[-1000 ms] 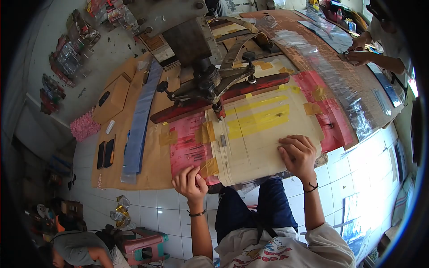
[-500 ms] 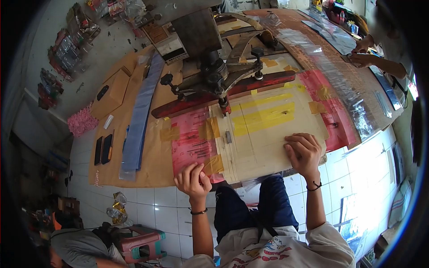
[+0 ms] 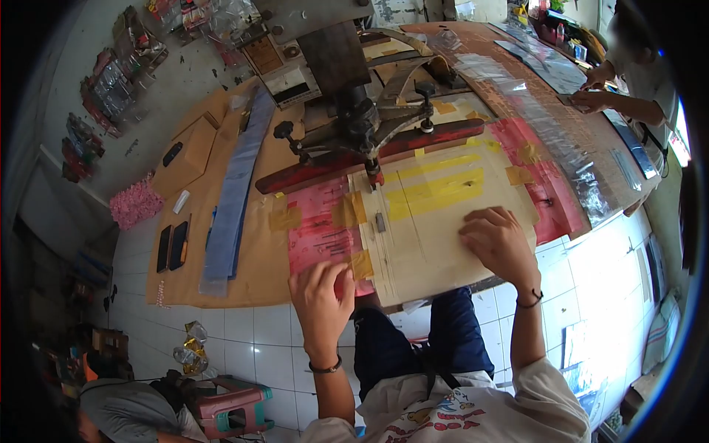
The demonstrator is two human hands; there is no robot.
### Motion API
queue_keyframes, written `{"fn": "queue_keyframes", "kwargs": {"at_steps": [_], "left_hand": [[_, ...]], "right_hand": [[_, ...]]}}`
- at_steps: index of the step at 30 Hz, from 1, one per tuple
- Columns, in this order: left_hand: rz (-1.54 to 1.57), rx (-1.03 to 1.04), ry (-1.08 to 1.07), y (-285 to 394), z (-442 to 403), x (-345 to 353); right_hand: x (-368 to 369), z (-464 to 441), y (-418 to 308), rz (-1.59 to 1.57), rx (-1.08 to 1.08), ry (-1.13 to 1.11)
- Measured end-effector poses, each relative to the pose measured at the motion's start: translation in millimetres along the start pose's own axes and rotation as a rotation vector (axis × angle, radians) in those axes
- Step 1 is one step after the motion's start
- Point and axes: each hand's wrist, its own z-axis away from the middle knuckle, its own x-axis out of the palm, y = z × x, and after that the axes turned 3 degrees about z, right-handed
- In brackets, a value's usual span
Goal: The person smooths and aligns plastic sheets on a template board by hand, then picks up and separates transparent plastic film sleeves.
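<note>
red sheet (image 3: pixel 316 242) by left hand (image 3: pixel 323 299) (board (image 3: pixel 425 255) under right hand (image 3: pixel 504 242))

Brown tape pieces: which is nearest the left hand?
The tape piece low on the right edge of the left red sheet, by the left hand; others lie farther away.

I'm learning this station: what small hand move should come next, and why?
Probably settle the left hand flat on the red sheet's near edge, to steady that side. Its fingers are loosely curled there; firm contact can't be seen. The right hand is at the cream board, and the red bar spans the far part, clear of both hands.
</note>
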Motion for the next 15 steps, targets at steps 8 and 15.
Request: {"fn": "queue_keyframes", "kwargs": {"at_steps": [8, 15], "left_hand": [[0.198, 0.201, -0.197, 26.5, -52.6, 40.5], [0.290, 0.191, -0.177, 12.5, -47.7, 57.3]], "right_hand": [[73.8, -78.5, -10.9, 0.126, -0.210, -0.108], [77.0, -71.3, -11.7, 0.173, -0.181, -0.164]]}}
